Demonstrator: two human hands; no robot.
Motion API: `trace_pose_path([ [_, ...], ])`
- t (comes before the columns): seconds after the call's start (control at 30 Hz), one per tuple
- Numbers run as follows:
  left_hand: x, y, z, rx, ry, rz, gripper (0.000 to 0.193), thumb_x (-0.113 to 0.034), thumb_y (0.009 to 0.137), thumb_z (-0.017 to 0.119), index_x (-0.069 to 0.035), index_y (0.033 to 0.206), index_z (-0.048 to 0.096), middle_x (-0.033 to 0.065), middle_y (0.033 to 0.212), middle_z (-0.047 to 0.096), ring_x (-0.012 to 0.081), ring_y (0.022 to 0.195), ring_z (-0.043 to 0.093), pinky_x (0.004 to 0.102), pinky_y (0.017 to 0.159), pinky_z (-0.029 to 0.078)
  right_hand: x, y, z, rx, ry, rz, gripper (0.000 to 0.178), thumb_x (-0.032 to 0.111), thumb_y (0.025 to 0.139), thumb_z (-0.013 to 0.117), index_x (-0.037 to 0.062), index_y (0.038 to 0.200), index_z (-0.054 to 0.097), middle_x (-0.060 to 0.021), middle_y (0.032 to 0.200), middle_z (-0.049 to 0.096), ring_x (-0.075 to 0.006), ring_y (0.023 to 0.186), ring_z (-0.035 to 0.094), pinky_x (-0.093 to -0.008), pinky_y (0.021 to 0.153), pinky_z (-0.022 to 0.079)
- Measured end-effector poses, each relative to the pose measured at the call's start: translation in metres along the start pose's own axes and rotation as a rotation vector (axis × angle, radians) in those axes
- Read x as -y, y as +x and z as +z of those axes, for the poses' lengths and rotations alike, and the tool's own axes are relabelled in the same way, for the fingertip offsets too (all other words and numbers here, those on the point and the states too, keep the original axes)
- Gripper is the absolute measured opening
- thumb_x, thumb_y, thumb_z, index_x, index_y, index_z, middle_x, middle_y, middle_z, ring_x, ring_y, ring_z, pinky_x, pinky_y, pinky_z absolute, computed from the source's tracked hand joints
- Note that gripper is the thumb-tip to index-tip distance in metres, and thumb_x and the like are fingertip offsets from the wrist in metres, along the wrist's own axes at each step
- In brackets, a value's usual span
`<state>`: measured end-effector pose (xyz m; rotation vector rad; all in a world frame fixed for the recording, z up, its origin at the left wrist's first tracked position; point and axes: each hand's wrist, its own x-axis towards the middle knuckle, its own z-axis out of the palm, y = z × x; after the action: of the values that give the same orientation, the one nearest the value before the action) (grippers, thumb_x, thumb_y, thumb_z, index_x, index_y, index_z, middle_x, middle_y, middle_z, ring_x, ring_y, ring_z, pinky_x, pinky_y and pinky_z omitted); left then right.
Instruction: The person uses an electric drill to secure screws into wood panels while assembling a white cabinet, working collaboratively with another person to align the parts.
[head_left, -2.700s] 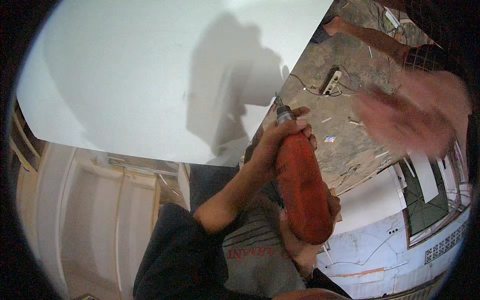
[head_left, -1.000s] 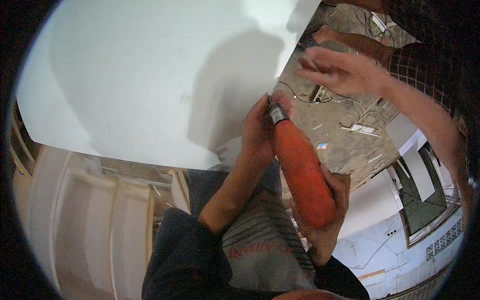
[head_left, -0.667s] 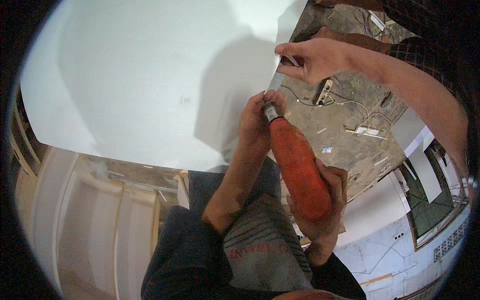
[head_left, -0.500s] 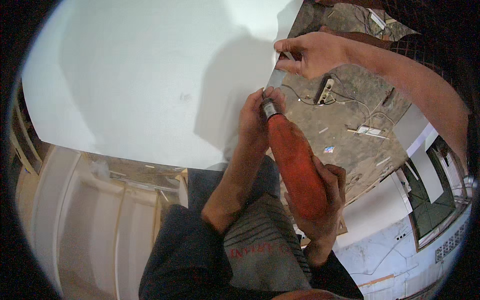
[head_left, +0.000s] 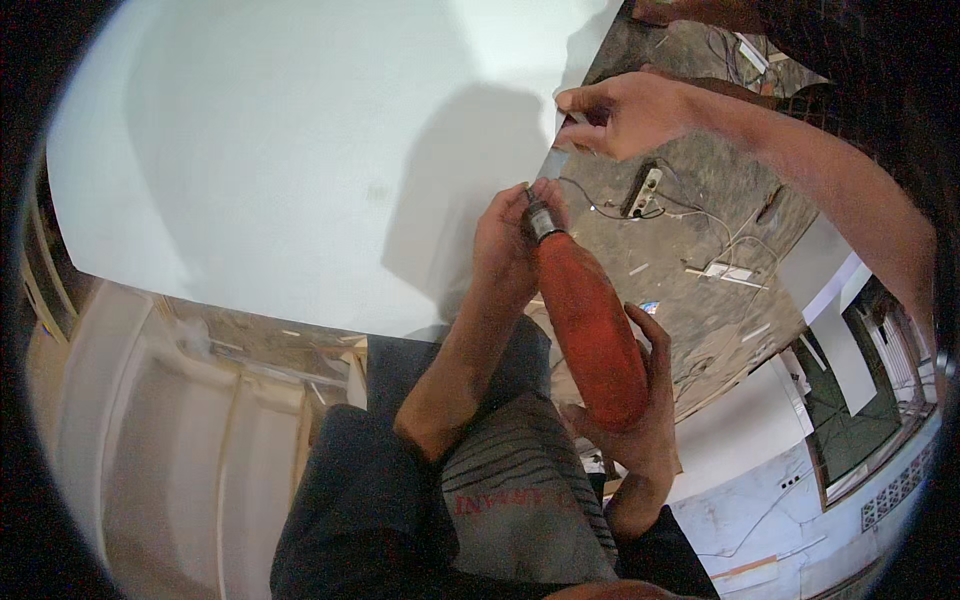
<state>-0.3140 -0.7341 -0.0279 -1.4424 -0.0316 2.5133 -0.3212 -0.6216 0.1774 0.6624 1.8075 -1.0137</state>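
My right hand (head_left: 640,410) is wrapped round the rear of a red power drill (head_left: 592,335), whose handle is mostly hidden. The drill's metal nose (head_left: 541,217) points away from me, toward the right edge of a large white panel (head_left: 270,170). Around that nose, at the panel edge, are the closed fingers of my left hand (head_left: 505,235); whatever they pinch is too small or hidden to name. Just beyond, another person's hand (head_left: 625,115) reaches in from the right and pinches at the same edge, beside a thin pale strip (head_left: 557,160).
On the floor at right lies a power strip (head_left: 645,190) with tangled cables, near a white plate-like piece (head_left: 728,271) and scattered scraps. White boards (head_left: 755,410) lean at lower right by a pale blue wall (head_left: 770,520). Pale framed panels (head_left: 190,440) stand at lower left.
The view has shifted slightly. My right hand's fingers have lifted a little off the drill's side. The left hand and the other person's hand remain at the panel edge.
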Motion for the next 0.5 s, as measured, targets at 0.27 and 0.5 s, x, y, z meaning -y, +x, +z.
trace_pose_path([
  [0.27, -0.004, -0.008, 0.011, -0.019, -0.054, -0.003, 0.027, -0.019, 0.091, 0.041, 0.004, 0.096, 0.052, 0.0114, 0.082, 0.058, 0.0213, 0.072, 0.055, 0.0321, 0.067, 0.047, -0.006, 0.001, 0.010, -0.249, -0.141, -0.203, 0.088, 0.023, 0.053, 0.085, 0.0079, 0.123, 0.034, -0.0145, 0.109, 0.050, -0.0265, 0.088, 0.055, -0.0348, 0.076, 0.048],
  [0.5, -0.002, -0.004, 0.002, 0.051, -0.095, -0.024, 0.032, -0.025, 0.091, 0.040, 0.003, 0.101, 0.053, 0.0110, 0.087, 0.061, 0.0217, 0.074, 0.058, 0.0316, 0.070, 0.048, -0.018, 0.004, 0.019, -0.326, -0.361, -0.420, 0.078, 0.026, 0.051, 0.087, 0.0052, 0.111, 0.041, -0.0099, 0.103, 0.045, -0.0220, 0.083, 0.051, -0.0341, 0.074, 0.045],
])
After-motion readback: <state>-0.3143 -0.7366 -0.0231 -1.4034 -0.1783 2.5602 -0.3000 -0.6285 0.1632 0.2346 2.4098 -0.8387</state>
